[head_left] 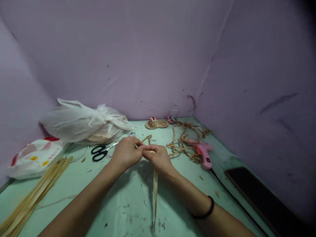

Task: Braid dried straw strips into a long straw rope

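Note:
My left hand and my right hand meet at the middle of the table, fingertips pinched together. Between them they grip a pale, flat strip of dried plant fibre, whose loose end hangs down below my right hand. A short twisted piece of straw rope rises just beyond my fingers; how it joins the strip is hidden by them. Black-handled scissors lie beside my left hand, their blades partly behind it. To the right, a tangle of braided straw rope reaches close to my right hand.
A pink glue gun with a black cord lies at right, near a dark flat object. A small woven slipper sits at the back. White plastic bag, printed packet and bundled fibre strips occupy the left.

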Demonstrator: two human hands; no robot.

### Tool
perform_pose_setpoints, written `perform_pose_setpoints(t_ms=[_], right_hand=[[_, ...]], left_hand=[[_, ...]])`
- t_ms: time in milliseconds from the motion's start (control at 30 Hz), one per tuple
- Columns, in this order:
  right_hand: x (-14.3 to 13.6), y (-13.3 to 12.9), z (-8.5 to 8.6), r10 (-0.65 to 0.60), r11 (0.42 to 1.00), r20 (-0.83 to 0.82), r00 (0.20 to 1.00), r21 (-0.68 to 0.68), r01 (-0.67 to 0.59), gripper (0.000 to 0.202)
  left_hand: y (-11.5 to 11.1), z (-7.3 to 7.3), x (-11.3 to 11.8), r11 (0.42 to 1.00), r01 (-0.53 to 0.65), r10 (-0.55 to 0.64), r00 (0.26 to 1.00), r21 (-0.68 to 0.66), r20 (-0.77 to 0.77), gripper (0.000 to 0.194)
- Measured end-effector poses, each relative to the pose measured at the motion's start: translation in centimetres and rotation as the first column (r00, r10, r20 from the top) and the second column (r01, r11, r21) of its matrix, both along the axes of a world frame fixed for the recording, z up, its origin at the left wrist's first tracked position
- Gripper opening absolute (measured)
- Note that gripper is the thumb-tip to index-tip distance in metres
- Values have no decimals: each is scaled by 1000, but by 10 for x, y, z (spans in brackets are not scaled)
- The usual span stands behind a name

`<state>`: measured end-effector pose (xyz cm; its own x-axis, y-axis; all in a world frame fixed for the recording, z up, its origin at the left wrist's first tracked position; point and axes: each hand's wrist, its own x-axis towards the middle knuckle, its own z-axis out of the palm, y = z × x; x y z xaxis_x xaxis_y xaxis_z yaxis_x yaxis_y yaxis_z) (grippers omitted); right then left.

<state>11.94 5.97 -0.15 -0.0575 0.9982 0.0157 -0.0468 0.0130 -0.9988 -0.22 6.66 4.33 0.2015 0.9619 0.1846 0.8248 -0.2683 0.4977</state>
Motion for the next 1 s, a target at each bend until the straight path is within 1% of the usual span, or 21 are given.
perform_pose_setpoints(t_ms=[67, 100, 167, 233, 300, 400, 467, 500, 533, 567, 600, 633, 667, 700, 733, 800, 867, 900, 933, 967, 1000], right_hand=[[-1, -4, 1, 59, 998, 9, 998, 24, -59, 23], [-1, -5, 2, 83, 996, 11, 997, 35, -83, 24], [0, -6, 4, 111, 992, 6, 994, 56, -112, 23], [1, -6, 6, 95, 993, -7, 995, 74, -94, 20], [0, -6, 6, 40, 997, -36, 999, 67, -37, 17], [-3, -4, 3, -78, 996, -98, 992, 36, 82, 12], [-4, -1, 0, -181, 983, -122, 976, -3, 182, 11], [-3, 1, -1, -228, 974, -129, 965, -34, 225, 10], [-2, 3, -2, -259, 965, -137, 956, -71, 252, 10], [0, 5, -2, -263, 963, -147, 954, -103, 249, 13], [3, 7, -2, -231, 969, -158, 960, -121, 214, 20], [6, 8, -2, -164, 982, -167, 972, -120, 145, 25], [9, 9, -2, -74, 993, -171, 982, -101, 57, 24], [12, 9, 0, 28, 996, -167, 986, -74, -41, 17], [15, 8, 3, 130, 989, -152, 980, -49, -139, 13], [22, 4, 14, 294, 953, -108, 950, -44, -300, 31], [29, -3, 31, 406, 903, -76, 911, -120, -413, 38], [33, -5, 40, 440, 873, -86, 894, -195, -448, 37], [36, -7, 49, 489, 822, -119, 864, -269, -502, 36], [39, -8, 54, 506, 783, -160, 848, -326, -529, 33], [42, -7, 57, 498, 770, -164, 852, -368, -521, 32]], left_hand=[[4, 6, -7, 978, 40, -10, 989, -203, 147, 23], [5, 8, -10, 961, 80, -17, 972, -264, 236, 25], [7, 10, -14, 940, 154, -24, 920, -304, 390, 24], [7, 9, -14, 942, 176, -32, 895, -285, 445, 19], [6, 9, -11, 957, 148, -44, 924, -249, 379, 13], [1, 8, -3, 985, 54, -33, 991, -163, 126, 10], [-3, 8, 1, 995, 28, -30, 999, -99, -16, 11], [-4, 8, 2, 997, 47, -51, 997, -65, -58, 11], [-6, 8, 2, 995, 93, -95, 992, -34, -81, 11], [-7, 7, 2, 988, 153, -152, 984, -5, -89, 10], [-7, 7, 1, 976, 215, -213, 973, 19, -85, 9], [-7, 8, -1, 963, 269, -267, 962, 32, -61, 9], [-6, 8, -2, 951, 308, -308, 951, 26, -9, 9], [-5, 9, -5, 943, 332, -331, 941, 2, 76, 9], [-4, 10, -7, 939, 341, -330, 925, -33, 187, 10], [-4, 15, -10, 930, 345, -261, 864, -129, 431, 14], [-7, 21, -11, 909, 351, -138, 761, -224, 634, 19], [-9, 25, -10, 895, 362, -77, 704, -263, 706, 21], [-11, 28, -7, 878, 376, -26, 654, -295, 756, 22], [-11, 30, -4, 865, 387, 14, 617, -319, 787, 22], [-9, 30, -1, 863, 380, 44, 600, -334, 799, 21]])
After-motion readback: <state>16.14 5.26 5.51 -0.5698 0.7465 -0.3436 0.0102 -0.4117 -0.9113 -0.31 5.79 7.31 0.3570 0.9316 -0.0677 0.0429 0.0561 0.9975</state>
